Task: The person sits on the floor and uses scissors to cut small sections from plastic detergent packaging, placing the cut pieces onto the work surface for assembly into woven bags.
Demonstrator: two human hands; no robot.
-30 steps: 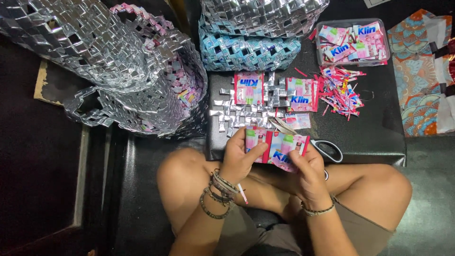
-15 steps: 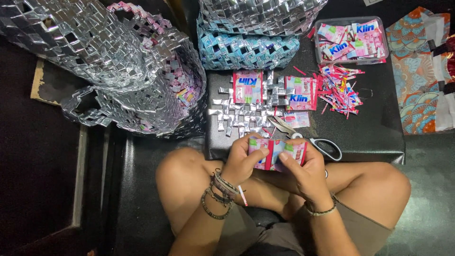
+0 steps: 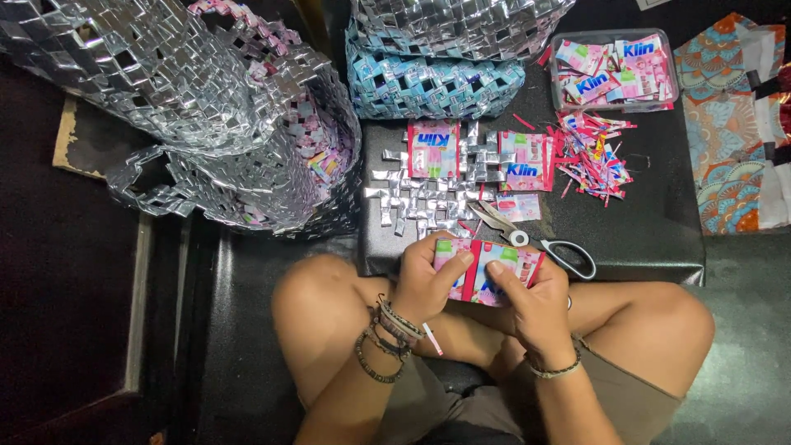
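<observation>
Both hands at work over the lap, at the near edge of the black tabletop (image 3: 643, 239). Left hand (image 3: 424, 284) clenched on the left end of a pink sachet wrapper (image 3: 482, 276), thumb pressed flat across its face; right hand (image 3: 531, 301) gripping the right end, fingers (image 3: 504, 276) pinching down along a fold line. Wrapper held flat between the two, just short of the scissors (image 3: 540, 239), blades parted, lying on the tabletop.

Judged from the layout, somewhere in the middle of the job. Already done: a small woven silver mat (image 3: 437, 194) started at the centre of the tabletop, two wrappers tucked in at its top edge, loose strip ends sticking out on all sides (so far from closed off). Beside it a heap of trimmed pink offcuts (image 3: 597, 156), so a fair amount of cutting behind. Still left: a clear tub of uncut sachets (image 3: 614, 70) at the far right, plus the folding of the piece in hand and its weaving in. Finished woven baskets (image 3: 206, 124) standing to the left and behind.
</observation>
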